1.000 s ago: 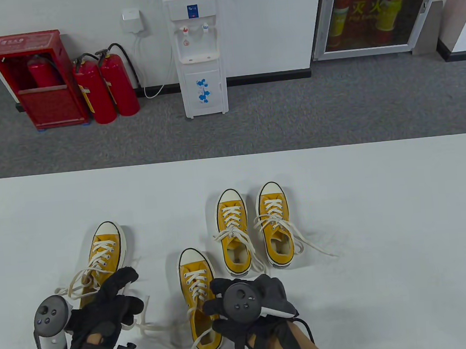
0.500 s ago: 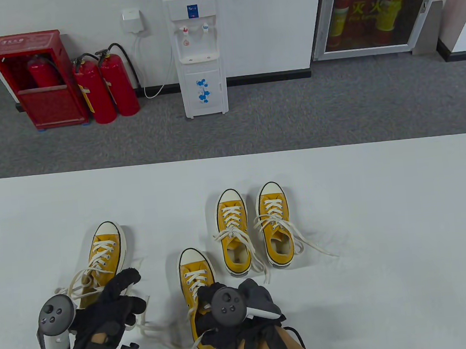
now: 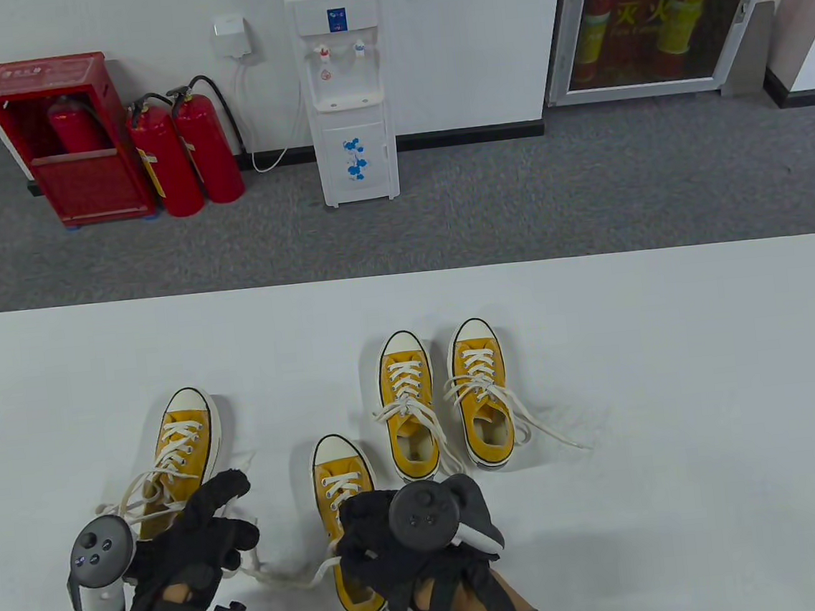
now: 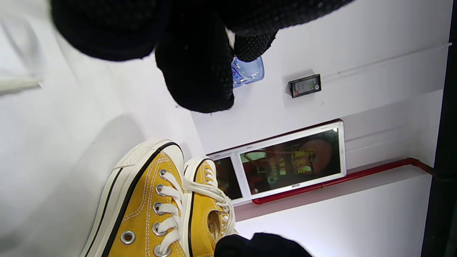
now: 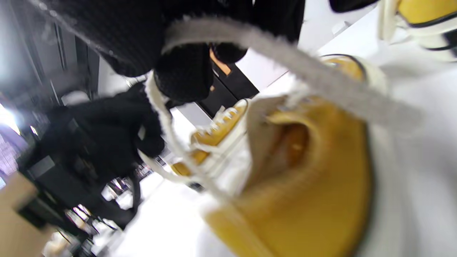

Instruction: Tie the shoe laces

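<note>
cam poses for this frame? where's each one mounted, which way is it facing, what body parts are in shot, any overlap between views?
Table view: overhead, looking down at the white table and four yellow canvas sneakers; both black-gloved hands enter from the bottom, left hand, right hand.
Left wrist view: rolled sideways, facing across the table toward the wall; left fingertips at top.
Right wrist view: close, blurred, over the nearest yellow sneaker; right fingers pinch its white lace.
Shared: that sneaker, and the lace stretched between the hands.

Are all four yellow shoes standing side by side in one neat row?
No. In the table view two shoes stand paired farther back, one sits nearer by the right hand, and one lies off left.
</note>
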Action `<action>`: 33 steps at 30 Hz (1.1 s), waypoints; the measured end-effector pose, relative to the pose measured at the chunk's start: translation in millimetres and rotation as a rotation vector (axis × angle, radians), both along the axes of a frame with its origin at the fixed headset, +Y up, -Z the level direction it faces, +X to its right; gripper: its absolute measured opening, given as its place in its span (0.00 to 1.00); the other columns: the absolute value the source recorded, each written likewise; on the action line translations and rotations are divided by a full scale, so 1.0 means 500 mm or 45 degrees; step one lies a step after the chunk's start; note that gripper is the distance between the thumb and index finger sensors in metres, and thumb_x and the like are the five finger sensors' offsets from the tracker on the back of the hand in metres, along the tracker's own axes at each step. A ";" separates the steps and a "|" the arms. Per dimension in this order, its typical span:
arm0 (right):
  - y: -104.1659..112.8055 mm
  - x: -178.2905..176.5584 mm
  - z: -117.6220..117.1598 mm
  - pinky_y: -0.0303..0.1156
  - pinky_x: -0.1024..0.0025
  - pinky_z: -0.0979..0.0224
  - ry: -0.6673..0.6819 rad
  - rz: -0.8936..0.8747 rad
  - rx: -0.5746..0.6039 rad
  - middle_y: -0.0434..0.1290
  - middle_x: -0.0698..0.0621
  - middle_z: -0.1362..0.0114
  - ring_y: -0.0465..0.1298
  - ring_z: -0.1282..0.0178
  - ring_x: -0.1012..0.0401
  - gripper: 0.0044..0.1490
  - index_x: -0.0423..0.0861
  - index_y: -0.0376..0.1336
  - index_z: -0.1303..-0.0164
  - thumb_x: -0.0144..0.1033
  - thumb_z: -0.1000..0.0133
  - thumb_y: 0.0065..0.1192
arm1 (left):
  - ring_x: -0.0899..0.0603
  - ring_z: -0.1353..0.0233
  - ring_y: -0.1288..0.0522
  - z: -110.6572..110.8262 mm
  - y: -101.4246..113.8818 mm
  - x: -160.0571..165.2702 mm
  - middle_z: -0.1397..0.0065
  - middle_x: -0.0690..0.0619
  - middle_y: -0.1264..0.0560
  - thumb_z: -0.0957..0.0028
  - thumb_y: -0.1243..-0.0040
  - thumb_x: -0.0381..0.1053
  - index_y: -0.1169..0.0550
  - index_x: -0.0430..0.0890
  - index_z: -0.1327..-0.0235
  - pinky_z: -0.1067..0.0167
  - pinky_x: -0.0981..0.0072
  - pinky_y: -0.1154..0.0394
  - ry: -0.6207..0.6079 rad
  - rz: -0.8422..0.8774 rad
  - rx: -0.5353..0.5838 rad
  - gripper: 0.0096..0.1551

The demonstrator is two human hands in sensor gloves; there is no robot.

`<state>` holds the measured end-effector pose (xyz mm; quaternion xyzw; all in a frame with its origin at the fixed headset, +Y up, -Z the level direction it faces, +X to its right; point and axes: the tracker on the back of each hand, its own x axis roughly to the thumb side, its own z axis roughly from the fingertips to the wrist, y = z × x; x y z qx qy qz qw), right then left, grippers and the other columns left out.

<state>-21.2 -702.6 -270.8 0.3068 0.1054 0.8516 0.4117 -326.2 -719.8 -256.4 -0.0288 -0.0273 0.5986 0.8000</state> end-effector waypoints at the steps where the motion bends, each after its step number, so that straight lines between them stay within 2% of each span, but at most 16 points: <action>1: 0.011 0.004 -0.008 0.51 0.29 0.24 -0.029 -0.095 -0.066 0.62 0.47 0.24 0.65 0.21 0.43 0.27 0.44 0.72 0.47 0.50 0.47 0.63 | 0.46 0.52 0.13 0.000 0.000 -0.001 0.19 0.43 0.33 0.48 0.44 0.41 0.31 0.49 0.25 0.60 0.56 0.17 0.001 0.007 0.003 0.33; 4: 0.031 0.009 -0.027 0.56 0.33 0.25 -0.058 -0.304 -0.219 0.65 0.47 0.26 0.73 0.29 0.47 0.28 0.44 0.72 0.48 0.52 0.47 0.63 | 0.46 0.53 0.13 0.001 0.003 -0.002 0.19 0.43 0.32 0.48 0.44 0.41 0.31 0.50 0.25 0.61 0.57 0.17 0.004 0.022 0.011 0.33; 8: 0.042 0.011 -0.052 0.65 0.40 0.29 -0.126 -0.548 -0.360 0.68 0.47 0.31 0.80 0.45 0.56 0.28 0.44 0.73 0.51 0.54 0.48 0.65 | 0.47 0.54 0.12 0.002 0.004 -0.001 0.19 0.44 0.32 0.48 0.44 0.41 0.30 0.50 0.25 0.63 0.59 0.17 -0.002 0.034 0.012 0.33; 14: 0.035 0.009 -0.067 0.77 0.52 0.42 -0.211 -0.798 -0.447 0.77 0.46 0.42 0.84 0.65 0.65 0.26 0.47 0.75 0.50 0.54 0.48 0.68 | 0.47 0.51 0.12 0.006 0.009 -0.002 0.19 0.44 0.32 0.47 0.44 0.42 0.30 0.50 0.25 0.64 0.61 0.17 0.002 0.062 0.030 0.33; 17: 0.033 0.010 -0.071 0.80 0.55 0.47 -0.235 -0.892 -0.436 0.79 0.46 0.40 0.84 0.71 0.67 0.26 0.47 0.76 0.49 0.52 0.49 0.70 | 0.45 0.44 0.12 0.011 0.015 0.001 0.19 0.45 0.32 0.47 0.43 0.43 0.31 0.51 0.24 0.63 0.61 0.17 0.003 0.116 0.054 0.33; 24: 0.046 0.009 -0.071 0.80 0.55 0.46 -0.192 -0.992 -0.392 0.77 0.47 0.34 0.84 0.70 0.67 0.25 0.49 0.75 0.45 0.48 0.48 0.71 | 0.41 0.30 0.18 0.021 0.022 0.017 0.17 0.45 0.34 0.46 0.44 0.44 0.32 0.51 0.23 0.61 0.60 0.17 -0.043 0.293 0.076 0.33; 27: 0.051 0.009 -0.067 0.79 0.54 0.44 -0.186 -1.137 -0.396 0.77 0.48 0.32 0.85 0.68 0.66 0.24 0.50 0.75 0.45 0.47 0.48 0.70 | 0.41 0.31 0.18 0.021 0.023 0.023 0.17 0.45 0.34 0.46 0.44 0.44 0.32 0.51 0.23 0.63 0.62 0.17 -0.072 0.322 0.068 0.33; 33: 0.039 0.016 -0.067 0.78 0.53 0.41 -0.171 -1.237 -0.431 0.74 0.49 0.29 0.85 0.63 0.65 0.25 0.51 0.73 0.41 0.45 0.47 0.69 | 0.42 0.37 0.13 0.027 0.033 -0.002 0.20 0.44 0.30 0.47 0.44 0.43 0.29 0.50 0.26 0.71 0.66 0.16 0.057 0.192 0.082 0.32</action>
